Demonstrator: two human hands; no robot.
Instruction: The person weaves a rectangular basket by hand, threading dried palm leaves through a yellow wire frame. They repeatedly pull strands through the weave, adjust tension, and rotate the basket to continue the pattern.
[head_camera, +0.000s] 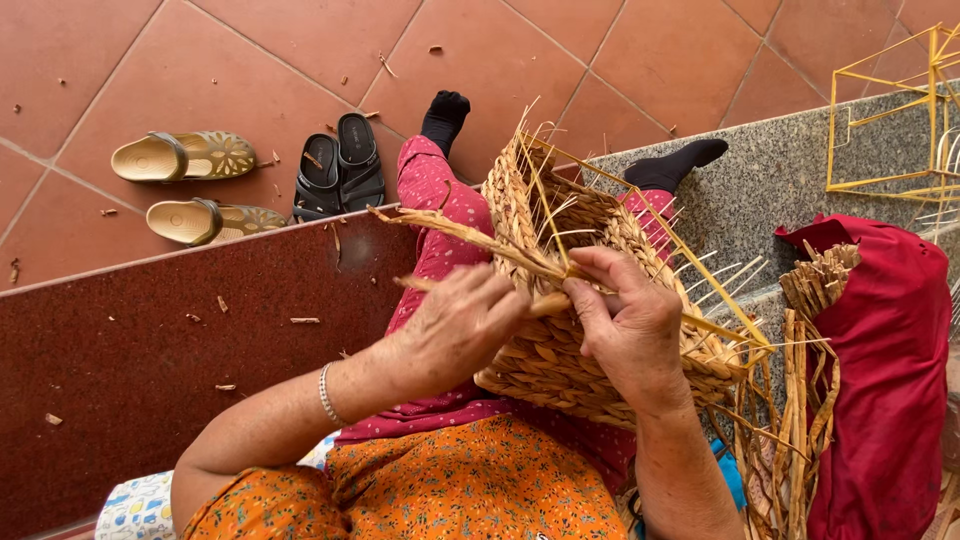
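The half-woven straw basket (590, 330) rests on the person's lap, tilted on its side, built over a yellow wire frame (700, 285) whose bare rods project at the right. Nothing lies inside the basket; loose strand ends stick out along its upper rim.

A flat straw strand (455, 238) runs from the upper left across the basket rim and into both hands.

Left hand (462, 325): fingers curled, closed around the strand against the basket's near edge. A silver bracelet (327, 396) sits on that wrist.

Right hand (632, 322): fingers bent, thumb and fingers pinching the weave at the rim, palm pressed on the basket wall.

A bundle of dried straw (800, 400) stands just right of the basket, beside a red cloth (890, 370). Two pairs of sandals (250, 175) lie on the tiled floor (250, 60).
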